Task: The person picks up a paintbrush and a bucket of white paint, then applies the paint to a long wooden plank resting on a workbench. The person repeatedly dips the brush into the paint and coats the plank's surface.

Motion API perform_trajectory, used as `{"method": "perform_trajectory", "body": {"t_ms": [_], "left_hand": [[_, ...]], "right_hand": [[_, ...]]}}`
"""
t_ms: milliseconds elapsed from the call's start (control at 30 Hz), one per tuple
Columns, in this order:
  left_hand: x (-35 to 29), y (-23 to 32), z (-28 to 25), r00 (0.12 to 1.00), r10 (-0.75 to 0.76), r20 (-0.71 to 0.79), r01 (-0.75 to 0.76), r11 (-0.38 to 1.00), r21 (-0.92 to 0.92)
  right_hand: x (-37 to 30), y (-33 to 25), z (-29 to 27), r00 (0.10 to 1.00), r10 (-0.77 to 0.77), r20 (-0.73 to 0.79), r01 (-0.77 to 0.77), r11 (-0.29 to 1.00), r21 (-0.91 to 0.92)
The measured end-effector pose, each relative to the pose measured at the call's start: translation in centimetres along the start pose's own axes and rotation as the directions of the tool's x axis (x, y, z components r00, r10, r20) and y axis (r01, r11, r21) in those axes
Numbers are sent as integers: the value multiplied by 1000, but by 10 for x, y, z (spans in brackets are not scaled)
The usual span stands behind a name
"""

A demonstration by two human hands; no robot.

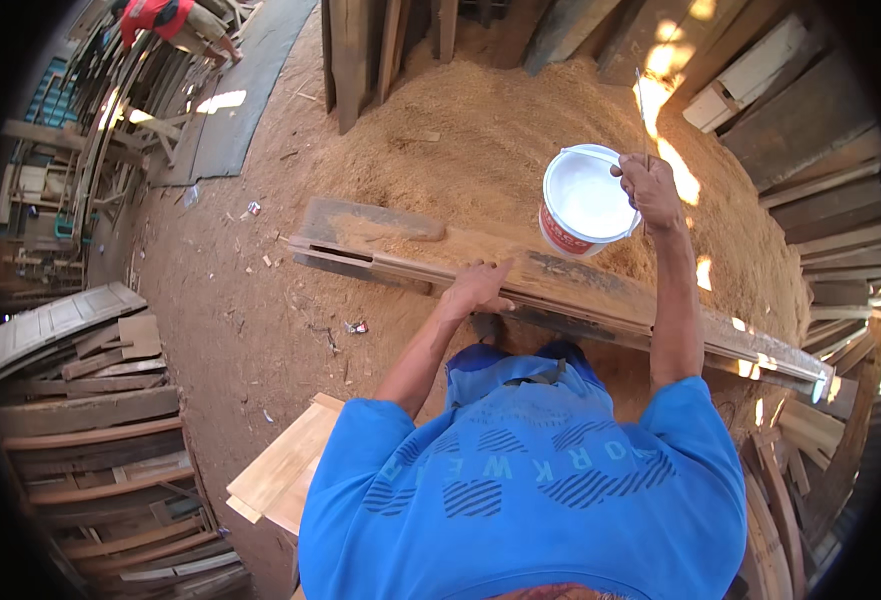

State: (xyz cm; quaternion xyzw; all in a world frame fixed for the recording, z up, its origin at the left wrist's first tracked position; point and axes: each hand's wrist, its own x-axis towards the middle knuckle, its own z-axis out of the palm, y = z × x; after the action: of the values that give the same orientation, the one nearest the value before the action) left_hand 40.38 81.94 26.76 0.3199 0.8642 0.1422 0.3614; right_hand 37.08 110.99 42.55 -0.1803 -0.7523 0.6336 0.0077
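Note:
My left hand point(476, 288) rests on long, narrow wooden strips point(410, 270), its fingers spread. The strips lie across a thick, worn board point(370, 220) in front of me. Beyond the board, my right hand point(650, 190) is closed around a thin stick point(644, 120) that points up and away. This hand is at the right rim of a white bucket point(592, 195) with a red printed band. The bucket's pale inside faces me. Whether my right fingers also hold its handle, I cannot tell.
A sawdust heap point(480, 120) spreads behind the board, with upright planks point(360, 60) at its back. Stacked lumber point(100, 440) fills the left side, and a pale wooden panel point(280, 465) lies by my left elbow. A person in a red shirt point(155, 15) bends over at far left.

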Motion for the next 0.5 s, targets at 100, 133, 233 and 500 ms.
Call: {"method": "perform_trajectory", "body": {"t_ms": [100,133,233,500], "left_hand": [[11,9,3,1000,23,-15,-25,995,-92],[18,10,5,996,30,-89,-49,977,-209],[41,19,1,966,-37,-258,-114,829,-547],[88,69,-8,851,-108,-513,-311,684,-660]], "right_hand": [[-8,3,-10,999,28,-28,-27,999,31],[-8,6,-11,999,29,-39,-28,999,23],[-11,17,-16,998,41,-45,-42,999,-28],[-39,51,-41,986,154,67,-159,985,70]]}}
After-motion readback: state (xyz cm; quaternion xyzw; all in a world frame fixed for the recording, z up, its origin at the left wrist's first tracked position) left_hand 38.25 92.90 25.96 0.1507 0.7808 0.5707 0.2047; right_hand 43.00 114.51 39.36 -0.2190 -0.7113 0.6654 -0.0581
